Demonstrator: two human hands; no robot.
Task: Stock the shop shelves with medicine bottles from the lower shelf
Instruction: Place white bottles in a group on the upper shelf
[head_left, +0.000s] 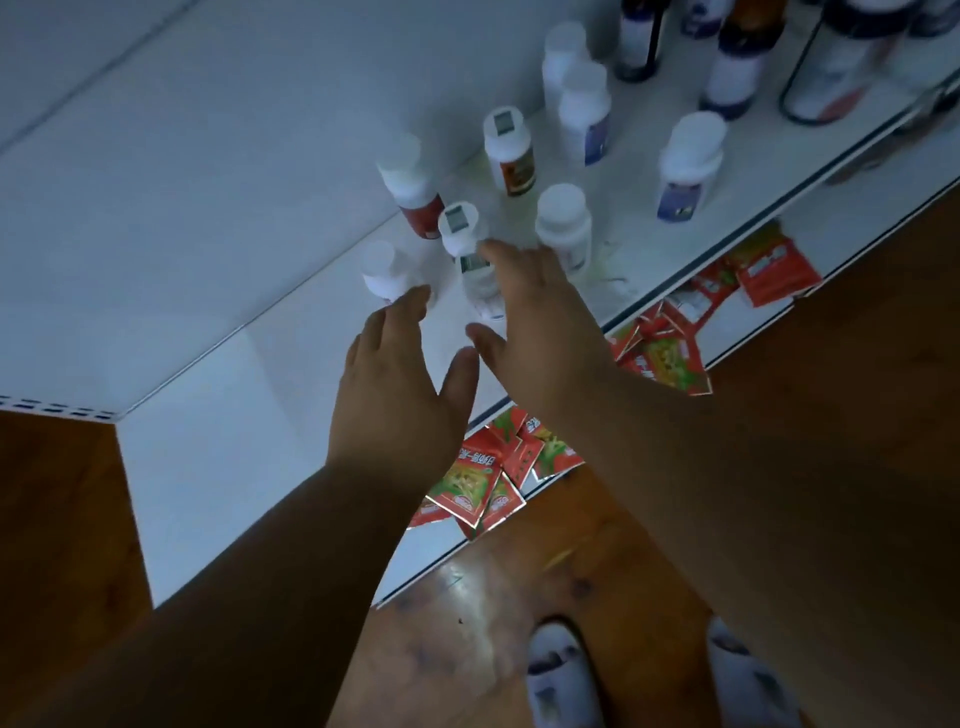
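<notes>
Both hands are open and hold nothing. The left hand (400, 384) reaches to a small white bottle (383, 273); the right hand (540, 317) covers the barcode-capped bottle (467, 254) on the white shelf (291, 332). Better close around each body low, without knocking the neighbours.

We see red sachets (485, 480) scattered in a heap on the white ledge under the shelf, more red sachets (670, 348) further right. Below lies a glossy brown wooden floor (467, 613), and on it two pale slippers (558, 675), blurred.
</notes>
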